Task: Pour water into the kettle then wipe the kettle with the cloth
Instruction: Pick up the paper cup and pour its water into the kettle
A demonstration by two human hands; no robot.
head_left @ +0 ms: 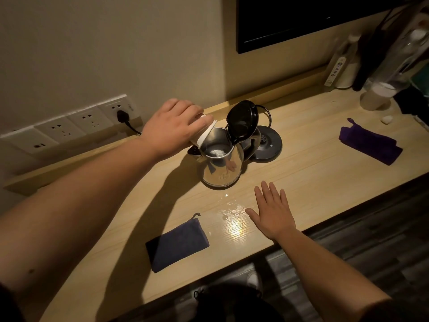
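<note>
Kettle: I saw the shiny steel kettle (220, 161) mid-desk, black lid (242, 119) raised.
Left hand (173, 129): wrapped around a tipped white paper cup (205, 133) over the kettle's mouth.
Right hand (271, 211): spread flat before the kettle.
Cloth: dark blue folded cloth (177, 244) lay nearer me than the kettle.

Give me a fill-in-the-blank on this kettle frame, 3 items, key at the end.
1. The left hand tips a paper cup over the kettle, whose lid stands ____.
2. The right hand lies flat on the ____, fingers spread.
3. The kettle stands beside, not on, its round black ____.

Missing words: open; table; base
</note>
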